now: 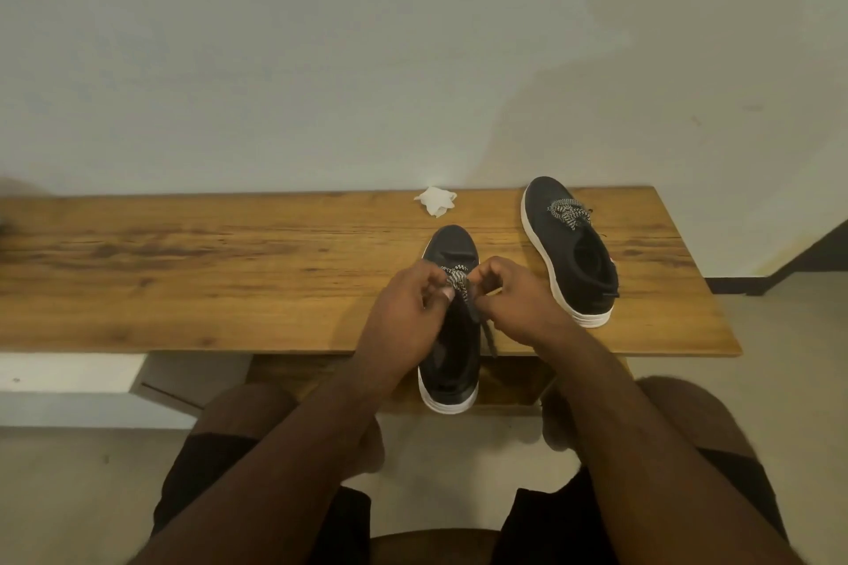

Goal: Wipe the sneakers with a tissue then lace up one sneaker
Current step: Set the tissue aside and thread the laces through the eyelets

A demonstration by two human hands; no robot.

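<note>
Head view looks down past the person's knees to a wooden bench [183, 271] against a plain wall. Nearest, a black sneaker [452, 362] with a white sole sits with its heel overhanging the bench's front edge, toe pointing away; this probably brings the eyelets within easy reach. Both hands meet over its tongue. The left hand [408, 312] has its fingers curled, pinching the black-and-white patterned lace [456, 282]; the right hand [514, 296] is likewise curled, pinching the lace from the other side. One dark lace end hangs down past the sneaker's side toward the bench edge. Holding from both sides likely keeps the lace taut while it is threaded or tied.

Farther right, well apart, the second sneaker [569, 252] lies fully on the bench, already laced. Beyond, near the wall, a crumpled white tissue [436, 200] sits set aside, suggesting wiping is finished.

No brand, label or writing can be read; a small red mark on the second sneaker's collar is too small to tell.
</note>
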